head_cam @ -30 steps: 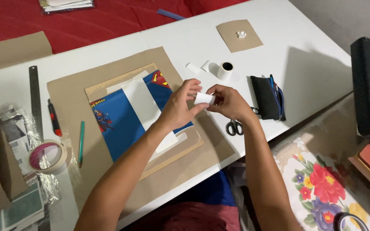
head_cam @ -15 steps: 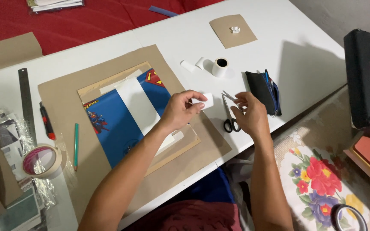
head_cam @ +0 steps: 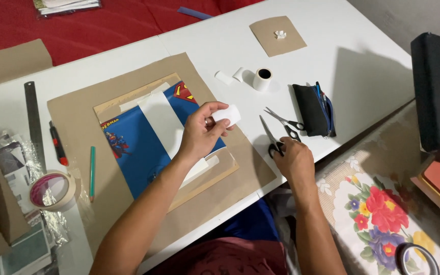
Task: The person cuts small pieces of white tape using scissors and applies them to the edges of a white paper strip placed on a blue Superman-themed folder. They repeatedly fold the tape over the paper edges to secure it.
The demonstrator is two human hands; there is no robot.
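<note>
My left hand [head_cam: 199, 133] pinches a small white piece of paper tape [head_cam: 227, 115] above a blue printed sheet [head_cam: 128, 147] that lies on brown card [head_cam: 77, 117]. A white strip [head_cam: 161, 122] runs across the blue sheet. At the table's near edge my right hand [head_cam: 292, 160] has its fingers on the black handles of a pair of scissors [head_cam: 277, 130], whose blades lie spread on the white table [head_cam: 362, 66].
A small white tape roll [head_cam: 262, 79] and a black pencil case [head_cam: 314, 108] lie beyond the scissors. At the left are a masking tape roll [head_cam: 52, 191], a green pencil [head_cam: 92, 170], a red-black cutter [head_cam: 58, 142] and a steel ruler [head_cam: 33, 119]. A black box [head_cam: 436, 97] stands right.
My hands have come apart. The right hand left the white piece and moved down right onto the scissors. The left hand keeps the white piece.
</note>
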